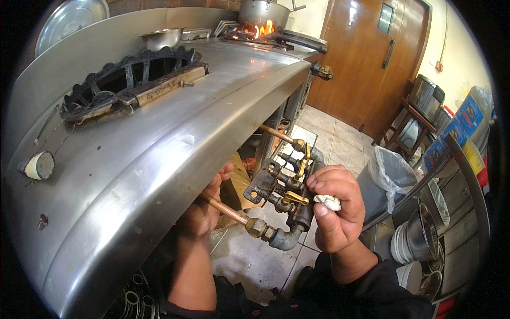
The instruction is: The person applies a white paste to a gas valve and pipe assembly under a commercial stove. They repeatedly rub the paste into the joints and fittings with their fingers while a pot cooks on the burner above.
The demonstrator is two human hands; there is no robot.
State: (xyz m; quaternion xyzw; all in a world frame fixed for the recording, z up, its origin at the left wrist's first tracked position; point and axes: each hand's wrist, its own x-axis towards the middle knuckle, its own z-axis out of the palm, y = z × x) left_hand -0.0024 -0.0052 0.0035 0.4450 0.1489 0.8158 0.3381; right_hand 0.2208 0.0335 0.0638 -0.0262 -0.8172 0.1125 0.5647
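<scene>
My right hand [342, 210] is closed, with a small crumpled white wad [327, 202] pinched between thumb and fingers. It is beside a dark gas pipe manifold [281, 189] that juts out from the stove front. Two brass lever valves [295, 198] are on the manifold, near my right fingertips. Copper pipes [226, 208] run from its fittings back under the steel stove top [159, 143]. My left hand [203, 212] reaches under the stove's front edge, behind the near copper pipe. Only some of its bent fingers show; the edge hides the rest.
A black cast-iron burner ring [127, 80] is set in the stove top. Flames [264, 29] burn under a metal pot [263, 13] at the back. To the right stand a lined grey bin [388, 175] and a rack [462, 207] with bowls. A wooden door [361, 69] is behind.
</scene>
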